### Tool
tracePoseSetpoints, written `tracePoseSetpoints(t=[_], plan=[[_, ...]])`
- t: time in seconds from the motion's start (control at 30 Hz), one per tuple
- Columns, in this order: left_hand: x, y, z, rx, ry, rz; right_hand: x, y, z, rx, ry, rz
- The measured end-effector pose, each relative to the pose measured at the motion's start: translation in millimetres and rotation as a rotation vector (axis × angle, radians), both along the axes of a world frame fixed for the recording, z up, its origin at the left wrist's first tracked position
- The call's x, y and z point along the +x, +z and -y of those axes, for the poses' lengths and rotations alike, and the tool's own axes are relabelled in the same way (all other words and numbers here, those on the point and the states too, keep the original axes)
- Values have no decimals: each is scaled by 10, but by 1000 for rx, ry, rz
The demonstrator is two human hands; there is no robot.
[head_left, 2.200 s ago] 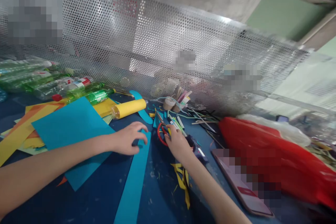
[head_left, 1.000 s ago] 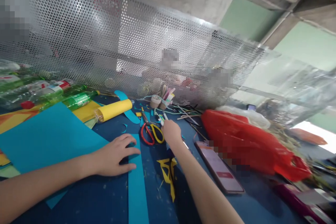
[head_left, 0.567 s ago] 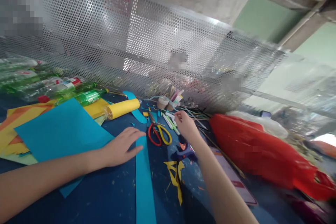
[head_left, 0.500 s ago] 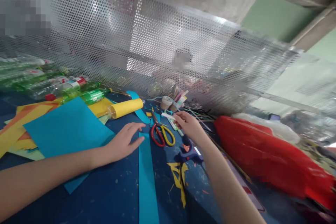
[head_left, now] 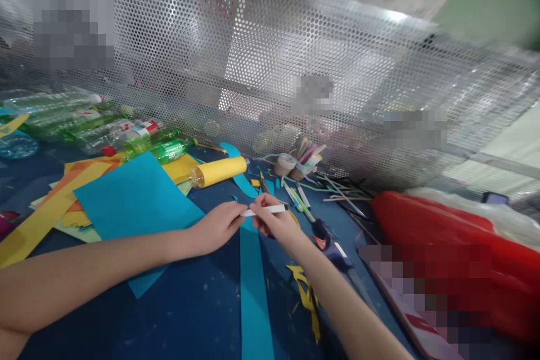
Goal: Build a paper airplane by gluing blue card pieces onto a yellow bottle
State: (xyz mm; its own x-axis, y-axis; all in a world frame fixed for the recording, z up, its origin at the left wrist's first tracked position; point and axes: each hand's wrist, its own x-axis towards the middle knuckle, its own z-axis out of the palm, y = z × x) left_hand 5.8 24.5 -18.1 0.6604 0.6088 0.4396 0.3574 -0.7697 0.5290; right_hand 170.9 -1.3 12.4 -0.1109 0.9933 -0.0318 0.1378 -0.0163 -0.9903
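Note:
A slim white marker (head_left: 274, 209) with a dark end lies across both my hands, above the far end of a blue paper strip (head_left: 255, 304). My right hand (head_left: 276, 225) is closed around its barrel. At its left tip, my left hand (head_left: 217, 229) pinches the end with thumb and fingers. Left of the hands a large blue sheet (head_left: 135, 202) rests on yellow and orange paper (head_left: 63, 197). Just beyond them lies a bottle wrapped in yellow paper (head_left: 221, 171). My right hand covers most of the scissors.
Green and clear plastic bottles (head_left: 93, 126) lie at the back left. A dark blue glue gun (head_left: 333, 247), other markers (head_left: 301, 199) and yellow scraps (head_left: 306, 298) are on the right, near a red plastic bag (head_left: 439, 225). Perforated metal mesh (head_left: 261, 62) borders the table's back; people are behind it.
My right hand has brought the marker left and nearer. My left hand, fingers apart before, has closed on the marker's end. The view has shifted a little.

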Motion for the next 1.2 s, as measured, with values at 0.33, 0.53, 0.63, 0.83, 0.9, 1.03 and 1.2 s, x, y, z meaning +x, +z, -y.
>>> tracePoseSetpoints(t=[0.33, 0.53, 0.63, 0.83, 0.9, 1.03, 1.2], plan=[[-18, -25, -5, 36, 31, -240, -103, -156, 21, 21, 37, -208], [-35, 150, 37, -119, -23, -130, -109, -127, 25, 17, -15, -267], [-39, 151, 3, -165, 56, -142, -82, -108, 7, -30, -95, -332], [-42, 99, 0, -14, 235, -257, -6, -107, -42, -55, -380, -364], [-28, 91, 95, 90, 143, -328, -10, -129, -51, -37, -367, -283], [3, 42, 337, 304, -15, -527, -15, -162, -65, 107, -412, 28], [20, -9, 489, 397, -6, -682, 102, -215, -100, 199, -402, 143]])
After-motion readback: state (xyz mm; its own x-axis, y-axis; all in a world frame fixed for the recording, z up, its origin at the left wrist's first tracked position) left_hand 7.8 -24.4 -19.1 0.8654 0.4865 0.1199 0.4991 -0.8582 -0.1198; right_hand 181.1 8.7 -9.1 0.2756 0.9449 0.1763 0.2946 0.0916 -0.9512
